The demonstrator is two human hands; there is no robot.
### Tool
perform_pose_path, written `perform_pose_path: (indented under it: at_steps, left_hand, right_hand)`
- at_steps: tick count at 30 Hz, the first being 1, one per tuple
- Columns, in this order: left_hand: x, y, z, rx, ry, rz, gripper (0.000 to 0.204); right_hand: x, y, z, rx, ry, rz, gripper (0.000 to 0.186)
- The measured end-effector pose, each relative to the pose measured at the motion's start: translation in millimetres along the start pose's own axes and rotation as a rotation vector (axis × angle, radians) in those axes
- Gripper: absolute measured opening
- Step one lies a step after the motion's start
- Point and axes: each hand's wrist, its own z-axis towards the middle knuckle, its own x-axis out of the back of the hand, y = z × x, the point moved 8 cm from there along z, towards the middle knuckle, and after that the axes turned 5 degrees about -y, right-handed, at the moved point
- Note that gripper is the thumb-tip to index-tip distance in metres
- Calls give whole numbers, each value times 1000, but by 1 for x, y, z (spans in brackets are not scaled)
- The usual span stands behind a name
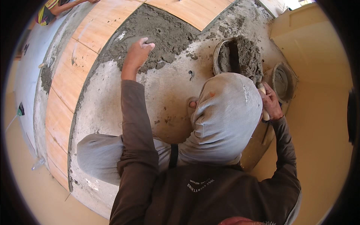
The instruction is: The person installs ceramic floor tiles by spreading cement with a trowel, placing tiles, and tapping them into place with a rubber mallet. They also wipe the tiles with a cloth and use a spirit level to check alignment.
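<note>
My right hand is wrapped round the pale handle of a trowel. Wet grey mortar is heaped where the trowel's blade lies, at the bucket, and hides most of the blade. Ahead on the left, my left hand hovers above a spread bed of mortar. Its fingers are loosely bent and partly apart, with nothing visible in them; the palm is hidden. My raised knee in grey trousers stands between the two arms.
Wood-toned tiles run along the left, and another tile lies at the far side of the mortar. A second bucket stands by the yellow wall at right. Another person's arm shows at the upper left.
</note>
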Motion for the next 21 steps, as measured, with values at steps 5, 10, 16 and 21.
perform_pose_path:
  at_steps: [5, 10, 16, 21]
  left_hand:
    - [55, -51, -12, 105, 242, -89, 57]
    - [111, -72, -36, 92, 538, -35, 46]
    - [122, -55, -60, 76, 626, -155, 43]
    - [81, -62, -36, 66, 388, -91, 46]
  right_hand:
    - [22, -93, 11, 171, 14, -330, 45]
    - [-66, -167, 86, 847, -11, -1283, 46]
    - [-198, -150, 170, 942, -51, -1657, 39]
    - [-109, -165, 138, 842, 106, -1393, 37]
